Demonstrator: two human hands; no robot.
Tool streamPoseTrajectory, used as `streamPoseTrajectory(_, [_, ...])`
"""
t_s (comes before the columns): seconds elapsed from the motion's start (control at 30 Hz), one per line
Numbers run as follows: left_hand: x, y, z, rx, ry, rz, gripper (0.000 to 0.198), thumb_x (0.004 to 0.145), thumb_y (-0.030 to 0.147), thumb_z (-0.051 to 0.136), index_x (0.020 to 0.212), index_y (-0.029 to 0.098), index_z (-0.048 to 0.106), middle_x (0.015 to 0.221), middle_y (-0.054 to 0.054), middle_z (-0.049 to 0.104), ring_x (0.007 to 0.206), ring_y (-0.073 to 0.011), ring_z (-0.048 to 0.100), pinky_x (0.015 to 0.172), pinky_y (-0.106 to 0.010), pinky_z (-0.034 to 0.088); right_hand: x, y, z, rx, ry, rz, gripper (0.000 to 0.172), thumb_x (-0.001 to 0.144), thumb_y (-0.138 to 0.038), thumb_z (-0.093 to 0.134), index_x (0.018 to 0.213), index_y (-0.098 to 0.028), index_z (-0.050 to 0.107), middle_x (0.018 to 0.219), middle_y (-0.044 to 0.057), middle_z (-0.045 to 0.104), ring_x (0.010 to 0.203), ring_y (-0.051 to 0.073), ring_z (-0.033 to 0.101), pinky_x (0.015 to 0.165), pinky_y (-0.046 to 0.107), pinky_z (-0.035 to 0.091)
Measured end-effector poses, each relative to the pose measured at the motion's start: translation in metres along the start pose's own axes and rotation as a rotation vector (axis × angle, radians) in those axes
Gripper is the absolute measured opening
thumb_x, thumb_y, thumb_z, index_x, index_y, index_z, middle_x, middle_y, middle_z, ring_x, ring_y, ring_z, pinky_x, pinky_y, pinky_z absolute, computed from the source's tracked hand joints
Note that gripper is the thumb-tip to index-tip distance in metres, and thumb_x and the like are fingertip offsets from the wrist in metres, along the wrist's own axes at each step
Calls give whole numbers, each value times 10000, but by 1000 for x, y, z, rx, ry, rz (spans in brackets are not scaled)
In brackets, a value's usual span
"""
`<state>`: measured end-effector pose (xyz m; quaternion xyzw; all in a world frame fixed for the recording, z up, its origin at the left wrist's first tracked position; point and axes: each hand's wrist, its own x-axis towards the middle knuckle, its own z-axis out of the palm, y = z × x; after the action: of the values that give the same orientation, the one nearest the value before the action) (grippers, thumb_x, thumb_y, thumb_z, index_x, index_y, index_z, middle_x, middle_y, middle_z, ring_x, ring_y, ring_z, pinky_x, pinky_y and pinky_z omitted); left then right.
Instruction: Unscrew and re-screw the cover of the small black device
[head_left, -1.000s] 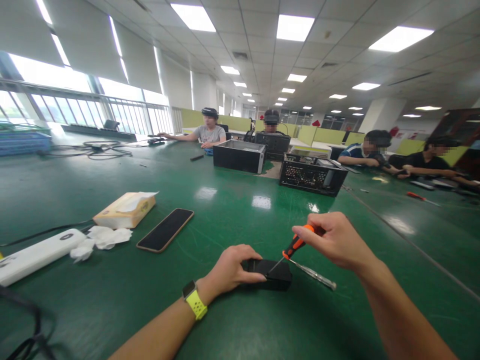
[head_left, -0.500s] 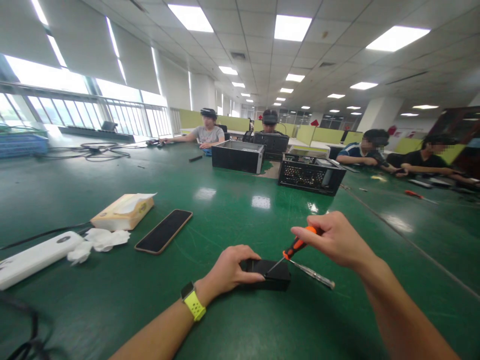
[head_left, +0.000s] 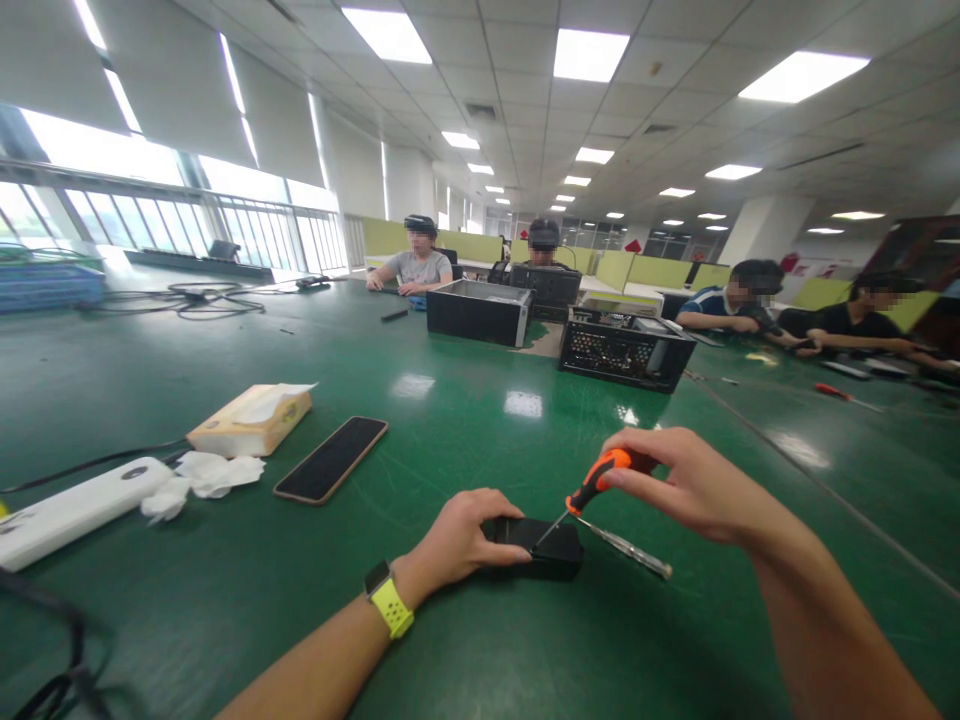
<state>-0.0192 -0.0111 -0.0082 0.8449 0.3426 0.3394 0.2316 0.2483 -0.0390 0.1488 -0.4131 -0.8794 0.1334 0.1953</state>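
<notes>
Thumb and fingers of my left hand point(head_left: 466, 530) grip a small black box point(head_left: 556, 548) lying on the green table; what exactly the box is I cannot tell. My right hand point(head_left: 679, 470) is closed around the orange-and-black handle of a screwdriver point(head_left: 598, 482). The shaft slants down to the left, and its tip meets the top of the box close to my left thumb. Just right of the box lies a second, slim screwdriver with a clear handle point(head_left: 630, 550). A watch with a yellow-green strap point(head_left: 390, 605) is on my left wrist.
To the left are a phone point(head_left: 331, 460), a tissue pack point(head_left: 251, 420), crumpled tissues point(head_left: 217, 474) and a white power strip point(head_left: 82, 510). Two computer cases point(head_left: 480, 315) stand farther back. Several people sit around the table. A red-handled screwdriver point(head_left: 832, 391) lies at the right.
My right hand has turned about the screwdriver handle, showing more of the orange grip. My left hand and the box stay put. A person across the table has drawn an outstretched arm back.
</notes>
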Motion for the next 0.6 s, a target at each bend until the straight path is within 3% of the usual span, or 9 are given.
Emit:
streamPoseTrajectory(0.13, [0,-1,0,0,-7,0,449,785,590,724,957,175,731,845,-46,703,756,-196,622,690,-271,435,-5,3,-5,82,-24,-38,227,916,-372,583,1035,-222,706,916,40,715,759,170,611,662,258,447])
streamPoseTrajectory(0.2, [0,-1,0,-2,-11,-4,458,790,601,713,957,175,730,845,-47,702,754,-196,617,692,-271,434,-4,4,-2,58,3,9,243,898,-412,601,886,-197,713,767,20,673,658,149,560,590,246,414])
streamPoseTrajectory(0.3, [-1,0,0,-3,-13,-7,452,792,597,714,956,176,728,845,-46,699,757,-194,613,697,-270,432,0,6,10,-23,109,120,482,878,-520,591,539,-180,546,501,-49,408,492,99,346,468,240,262])
streamPoseTrajectory(0.4, [-1,0,0,-2,-15,-5,443,790,586,723,955,175,726,845,-44,698,759,-194,615,695,-268,431,5,5,21,-66,191,144,582,896,-564,533,463,-186,440,478,-67,262,474,90,242,458,257,180])
streamPoseTrajectory(0.6, [0,1,-1,2,-19,-6,451,784,584,729,969,173,728,866,-53,708,776,-201,626,716,-275,451,7,-2,18,-64,175,66,480,911,-516,541,570,-178,561,517,-44,412,497,102,348,475,248,243])
